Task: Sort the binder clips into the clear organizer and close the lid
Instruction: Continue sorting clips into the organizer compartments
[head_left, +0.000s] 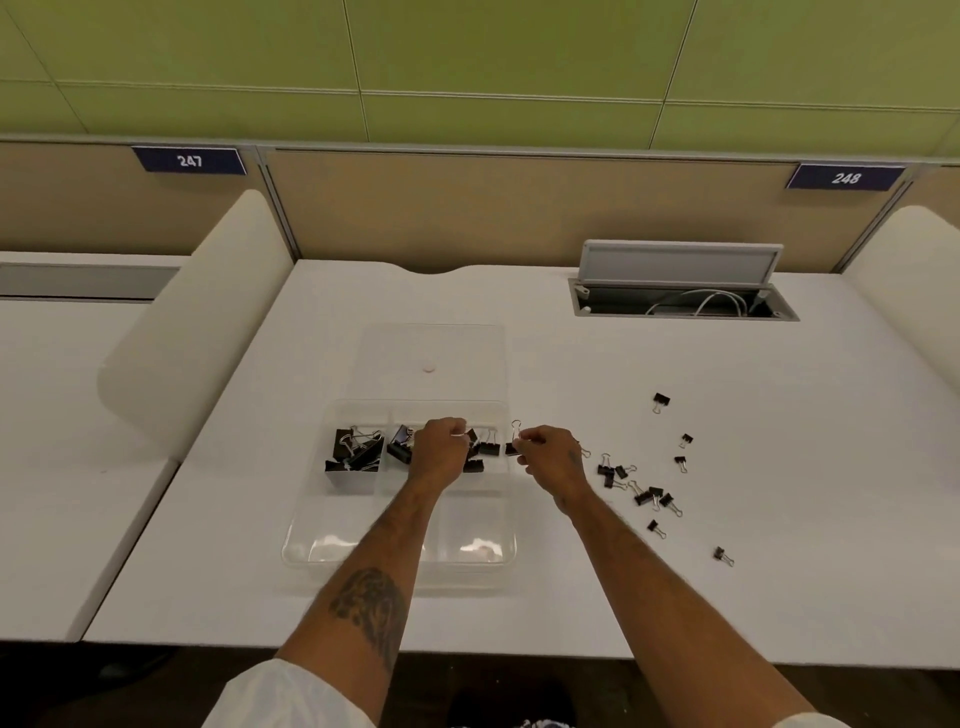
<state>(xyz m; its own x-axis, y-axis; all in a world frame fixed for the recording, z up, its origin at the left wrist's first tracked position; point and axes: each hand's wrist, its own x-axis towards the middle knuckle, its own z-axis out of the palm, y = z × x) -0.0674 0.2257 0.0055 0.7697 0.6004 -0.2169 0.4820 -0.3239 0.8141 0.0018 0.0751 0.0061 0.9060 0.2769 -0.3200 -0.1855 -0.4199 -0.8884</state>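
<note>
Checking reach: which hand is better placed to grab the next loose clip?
Right: the loose clips lie just beyond the right hand, once it drops the clip it pinches; the left hand is over the organizer.

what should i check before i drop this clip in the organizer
1. Grip: the right hand pinches a binder clip - ok.
2. Clip over a compartment: it hangs about at the right rim of the organizer - cannot tell.
3. Drop spot free: the left hand sits over the far compartments, close beside the clip - not ok.
4. Left hand empty: its fingers are curled and what they hold is hidden - cannot tell.
5. Way in clear: the lid lies open behind the organizer - ok.
6. Ready to close: loose clips lie on the table to the right - not ok.
</note>
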